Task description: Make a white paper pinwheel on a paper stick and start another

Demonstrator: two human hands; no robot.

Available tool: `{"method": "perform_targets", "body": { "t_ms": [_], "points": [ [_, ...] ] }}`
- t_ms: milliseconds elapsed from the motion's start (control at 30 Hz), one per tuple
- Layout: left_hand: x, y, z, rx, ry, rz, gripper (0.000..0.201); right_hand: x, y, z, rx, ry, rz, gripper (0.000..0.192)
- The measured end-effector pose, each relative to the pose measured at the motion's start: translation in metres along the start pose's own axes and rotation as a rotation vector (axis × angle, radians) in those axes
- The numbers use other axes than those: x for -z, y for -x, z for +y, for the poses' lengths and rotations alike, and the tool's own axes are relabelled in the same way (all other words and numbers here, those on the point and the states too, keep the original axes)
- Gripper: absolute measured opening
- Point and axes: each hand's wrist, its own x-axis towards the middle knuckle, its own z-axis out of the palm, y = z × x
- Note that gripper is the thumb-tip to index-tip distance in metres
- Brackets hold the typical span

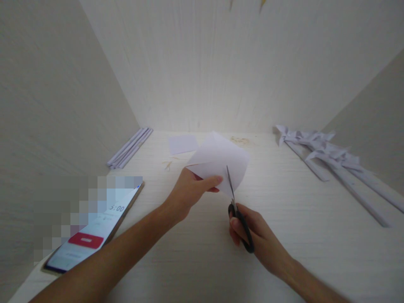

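My left hand [197,185] pinches a square sheet of white paper [217,153] by its near-left corner, thumb on top and fingers underneath. The sheet is turned corner-wise and has a line, a cut or crease, by the thumb. In my right hand [249,229] is a pair of scissors [241,227] with black handles, my fingers in the loops. Its blades point away from me and lie at the paper's near corner, one showing over the sheet. Whether the blades are biting into the paper, I cannot tell for sure.
Another white paper square [182,144] lies flat behind. At the left wall sit several rolled paper sticks [130,147]. Several paper pinwheels on sticks [331,158] lie at right. A phone [91,235] showing a timer leans at left, beside my left forearm. Walls enclose the white table [189,265].
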Motion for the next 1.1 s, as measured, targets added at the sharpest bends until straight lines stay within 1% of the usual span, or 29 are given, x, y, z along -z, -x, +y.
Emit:
{"method": "perform_targets", "body": {
  "t_ms": [333,700,1100],
  "points": [
    [-0.0008,-0.0003,0.0001,0.014,0.012,0.011,0.023,0.0003,0.0002,0.0022,-0.031,0.006,0.011,0.036],
    [-0.0006,-0.0008,-0.001,0.013,0.018,0.03,0.026,0.0,-0.0012,0.0033,-0.072,-0.013,0.011,0.037],
    [-0.0002,-0.001,-0.0011,0.006,0.02,0.019,0.024,-0.0005,-0.0012,0.0047,-0.061,-0.028,0.007,0.033]
  ]
}}
